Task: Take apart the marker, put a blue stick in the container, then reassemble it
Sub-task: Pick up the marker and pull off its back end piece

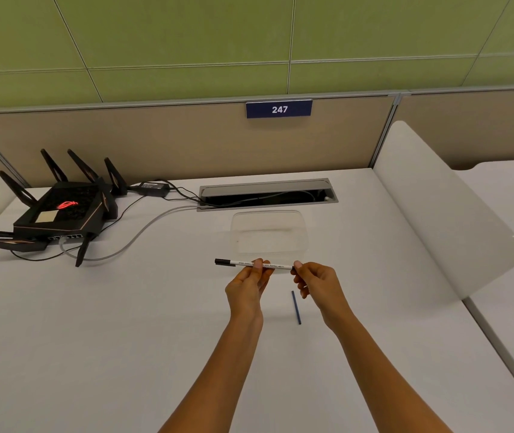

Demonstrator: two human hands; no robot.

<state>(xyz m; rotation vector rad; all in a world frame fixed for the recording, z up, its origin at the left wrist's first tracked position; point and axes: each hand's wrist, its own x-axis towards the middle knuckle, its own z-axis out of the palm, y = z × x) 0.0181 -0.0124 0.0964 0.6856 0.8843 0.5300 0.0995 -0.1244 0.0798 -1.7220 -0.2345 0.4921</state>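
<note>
Left hand [247,284] pinches marker [255,264] mid-barrel, right hand [315,281] pinches its end — twist gently, barrel level, above stick [296,307].

Two bare forearms, sleeveless; left hand [248,284], right hand [318,284].

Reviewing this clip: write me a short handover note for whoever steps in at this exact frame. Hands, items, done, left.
Left hand: grip on the middle of the marker, held level above the desk.
Right hand: fingertips pinch the marker's right end.
Marker: black cap on its left end; whether the right end piece is seated or loose cannot be told.
Blue stick: lies on the desk between the wrists, outside the container.
Container: clear, just beyond the hands, looks empty.
Done: stick is out on the desk.
Left: put the stick in the container; confirm the marker is fully closed.
</note>
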